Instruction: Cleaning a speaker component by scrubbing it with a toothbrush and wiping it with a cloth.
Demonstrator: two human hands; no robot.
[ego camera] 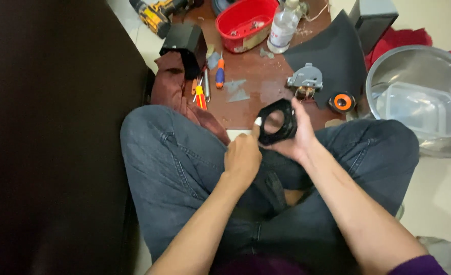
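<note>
**Black ring held up over the lap, tools spread beyond**

Above the crossed knees, the right hand (295, 136) is curled around the far side of a black, many-sided plastic ring with an open centre (278, 121), thumb and fingers clasping its rim so the opening faces up toward the camera, probably to keep it steady and readable. The left hand (242, 157) is closed into a loose fist with one fingertip, its tip showing white, pressed against the ring's near edge; it grips nothing that can be made out.

Just past the ring, the brown wooden surface (251, 76) carries the loose pieces within arm's reach: one grey metal bracket part (306, 77), one small round orange-and-black speaker cone (343, 102) lying on one dark sheet (332, 53), two screwdrivers, one red-and-yellow (200, 97) and one blue-and-orange (220, 74), one red plastic tub (245, 23), one clear bottle (283, 25) and one small black box (184, 43). A yellow cordless drill (156, 14) lies at the far edge. To the right sits one steel basin (388, 63) holding one clear plastic container (421, 108).
</note>
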